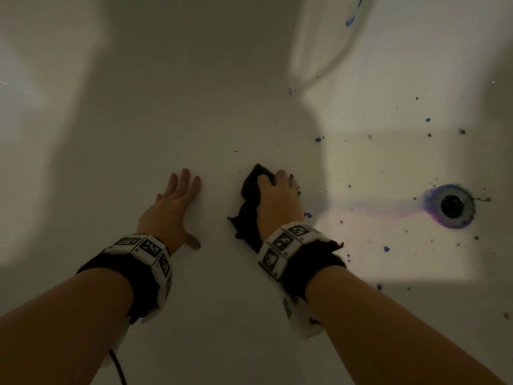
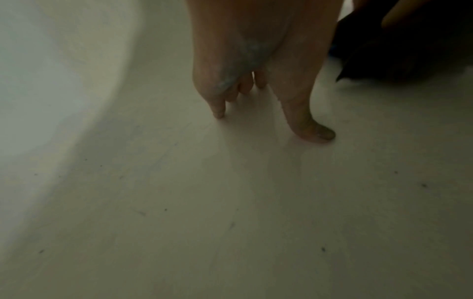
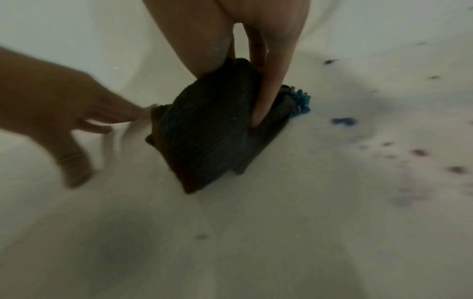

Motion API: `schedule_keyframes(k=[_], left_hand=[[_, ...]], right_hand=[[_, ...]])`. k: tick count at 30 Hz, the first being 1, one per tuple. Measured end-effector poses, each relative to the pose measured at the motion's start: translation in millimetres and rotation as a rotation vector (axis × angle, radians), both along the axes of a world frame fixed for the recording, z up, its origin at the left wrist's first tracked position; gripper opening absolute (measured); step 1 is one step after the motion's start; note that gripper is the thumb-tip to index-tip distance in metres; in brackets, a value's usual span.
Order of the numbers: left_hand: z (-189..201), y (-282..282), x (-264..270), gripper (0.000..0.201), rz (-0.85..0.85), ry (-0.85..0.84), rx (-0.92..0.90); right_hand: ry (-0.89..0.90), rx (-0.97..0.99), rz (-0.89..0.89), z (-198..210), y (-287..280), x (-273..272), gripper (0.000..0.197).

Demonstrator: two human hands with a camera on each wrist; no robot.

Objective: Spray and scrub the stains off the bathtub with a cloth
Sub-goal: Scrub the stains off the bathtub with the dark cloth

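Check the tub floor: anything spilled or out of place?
Yes: blue-purple stains and dark specks scatter across the bathtub floor right of the cloth, with a purple ring around the drain and a faint streak leading to it.

A round metal drain (image 1: 454, 206) with a dark opening sits in the bathtub (image 1: 222, 107) floor at the right, inside a brighter rectangular patch of light (image 1: 388, 268). The left wristband (image 1: 150, 251) and the right wristband (image 1: 286, 245) are white and segmented, carry black-and-white square markers, and sit over black straps. A black cable (image 1: 118, 368) runs from below the left wristband to the bottom edge.
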State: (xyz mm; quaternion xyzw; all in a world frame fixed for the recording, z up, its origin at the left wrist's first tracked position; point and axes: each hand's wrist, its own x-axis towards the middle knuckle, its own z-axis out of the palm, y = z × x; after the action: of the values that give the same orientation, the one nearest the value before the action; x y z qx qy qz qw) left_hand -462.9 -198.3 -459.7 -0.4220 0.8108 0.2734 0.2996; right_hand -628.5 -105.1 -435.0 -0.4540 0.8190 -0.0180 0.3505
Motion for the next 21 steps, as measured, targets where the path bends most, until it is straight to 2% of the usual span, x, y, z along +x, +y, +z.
schedule_keyframes(k=[3,6,7,10,13,15,17,18,19,21], left_hand=[[-0.7,-0.9,0.4,0.134,0.004,0.002,0.004],[-0.9,-1.3,1.1,0.134,0.014,0.015,0.009],[-0.8,-1.2,1.7,0.134,0.020,0.023,0.012],[-1.0,-1.6,1.6,0.133,0.014,0.041,0.008],[-1.6,-1.8,1.7,0.133,0.014,0.028,0.005],[-3.0,-1.4,2.7,0.135,0.025,0.037,0.002],[-3.0,-1.7,3.2,0.135,0.031,0.046,0.000],[-2.7,-1.6,3.6,0.135,0.032,0.046,0.001],[-2.7,-1.4,4.0,0.136,0.034,0.045,-0.001],[-3.0,-1.2,3.8,0.135,0.032,0.048,-0.010]], right_hand=[[0.086,0.019,-0.158,-4.6,25.6,-45.9,0.056],[0.255,0.058,-0.195,-9.8,59.0,-94.1,0.077],[0.269,0.071,-0.208,-7.7,66.8,-106.2,0.073],[0.168,-0.035,-0.240,10.4,77.2,-116.6,0.038],[-0.173,-0.166,-0.068,32.4,83.7,-70.4,0.027],[-0.333,-0.151,0.206,31.3,92.2,-28.9,0.032],[-0.334,0.063,0.617,21.9,101.0,8.4,0.043],[-0.336,0.148,0.729,14.3,106.3,21.5,0.051],[-0.328,0.154,0.779,8.6,109.6,27.6,0.058],[-0.266,0.075,0.748,-0.9,111.9,22.6,0.066]])
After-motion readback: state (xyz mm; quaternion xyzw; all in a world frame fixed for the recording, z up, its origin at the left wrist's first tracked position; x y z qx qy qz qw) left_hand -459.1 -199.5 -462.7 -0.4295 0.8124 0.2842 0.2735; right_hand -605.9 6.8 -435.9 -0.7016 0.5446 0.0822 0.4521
